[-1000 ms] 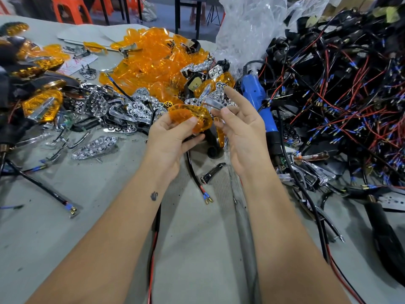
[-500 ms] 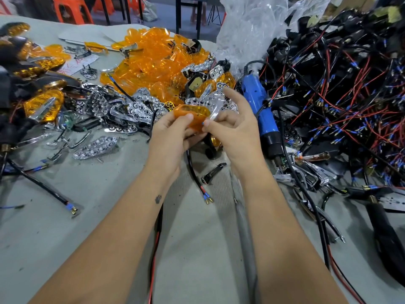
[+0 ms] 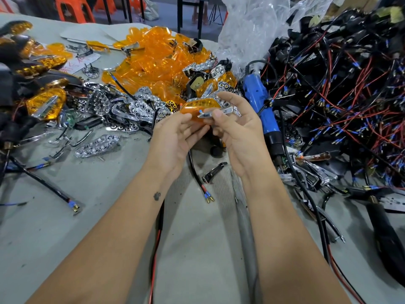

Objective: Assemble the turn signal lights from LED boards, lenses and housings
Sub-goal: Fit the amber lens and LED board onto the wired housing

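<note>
Above the table's middle, my left hand [image 3: 177, 137] holds an amber lens [image 3: 198, 106] by its lower edge with thumb and fingers. My right hand [image 3: 237, 126] pinches a small chrome trim piece [image 3: 215, 113] against the lens's right end. A black cable with red and blue-tipped leads [image 3: 200, 183] hangs from under my hands onto the table. A heap of amber lenses [image 3: 157, 60] lies behind, with chrome reflector boards [image 3: 122, 106] in front of it.
A blue electric screwdriver [image 3: 258, 102] lies just right of my hands. A large tangle of black housings with red wires [image 3: 341, 88] fills the right side. Finished amber lights [image 3: 46, 104] sit at far left. A clear plastic bag [image 3: 252, 25] stands behind.
Both hands have turned the lens so its edge faces up. My right hand now pinches the chrome piece at the lens's right end instead of gripping across it.
</note>
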Action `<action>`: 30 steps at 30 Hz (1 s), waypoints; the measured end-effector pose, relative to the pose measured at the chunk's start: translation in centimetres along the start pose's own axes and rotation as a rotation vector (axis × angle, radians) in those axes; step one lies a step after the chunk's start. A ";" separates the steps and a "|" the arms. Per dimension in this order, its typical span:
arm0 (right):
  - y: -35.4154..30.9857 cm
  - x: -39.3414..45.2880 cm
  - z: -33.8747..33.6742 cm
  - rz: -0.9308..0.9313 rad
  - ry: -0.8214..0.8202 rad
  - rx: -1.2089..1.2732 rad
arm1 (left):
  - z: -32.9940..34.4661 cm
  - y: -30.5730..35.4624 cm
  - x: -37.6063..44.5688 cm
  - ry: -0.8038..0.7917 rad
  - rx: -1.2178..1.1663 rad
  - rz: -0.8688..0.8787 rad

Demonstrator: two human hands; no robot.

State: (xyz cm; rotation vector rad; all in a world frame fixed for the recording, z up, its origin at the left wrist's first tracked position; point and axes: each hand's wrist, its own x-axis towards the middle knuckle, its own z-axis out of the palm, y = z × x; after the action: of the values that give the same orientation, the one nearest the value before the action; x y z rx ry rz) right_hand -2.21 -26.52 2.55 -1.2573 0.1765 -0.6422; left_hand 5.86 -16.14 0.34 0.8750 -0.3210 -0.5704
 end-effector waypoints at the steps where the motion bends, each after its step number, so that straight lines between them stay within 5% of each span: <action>1: 0.0 0.0 0.0 -0.002 0.002 0.001 | 0.0 -0.1 0.0 -0.016 -0.006 0.002; 16: -0.1 -0.1 0.0 0.043 0.031 0.047 | 0.0 0.1 -0.2 -0.069 0.025 0.060; 30: -0.3 -0.3 0.9 0.082 0.038 0.176 | 0.1 0.0 -0.6 -0.110 0.261 0.316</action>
State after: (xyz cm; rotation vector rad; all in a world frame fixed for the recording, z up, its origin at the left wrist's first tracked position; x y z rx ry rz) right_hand -2.16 -25.64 3.09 -1.0637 0.1982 -0.5980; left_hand 5.34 -15.87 0.43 1.0214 -0.6315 -0.2859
